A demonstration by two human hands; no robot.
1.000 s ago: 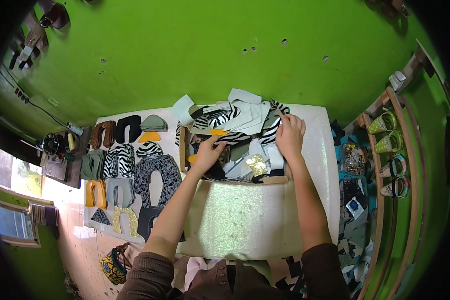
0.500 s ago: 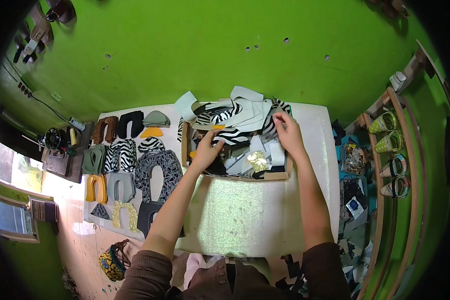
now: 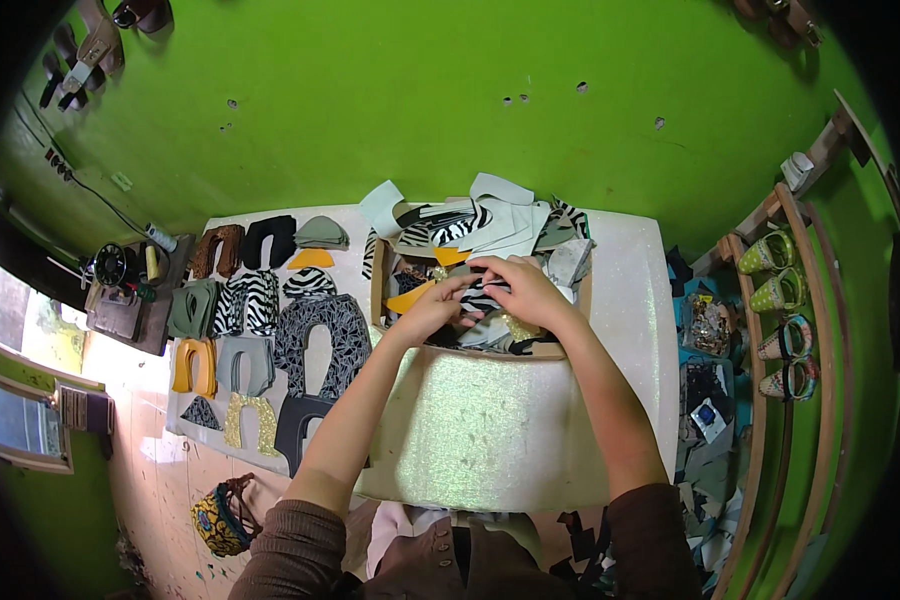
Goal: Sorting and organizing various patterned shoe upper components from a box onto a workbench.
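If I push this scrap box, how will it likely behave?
The scrap box would probably slide rather than tip, looking low and wide. The pale pieces heaped at its far side may slip off, and its thin tan walls might flex.

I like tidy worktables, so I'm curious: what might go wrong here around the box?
The pale cut pieces are piled loosely at the far side of the box, so some might slide off if the left hand or right hand disturbs the heap.

The left forearm partly covers the dark grey piece from above; a careless sweep could nudge it out of place.
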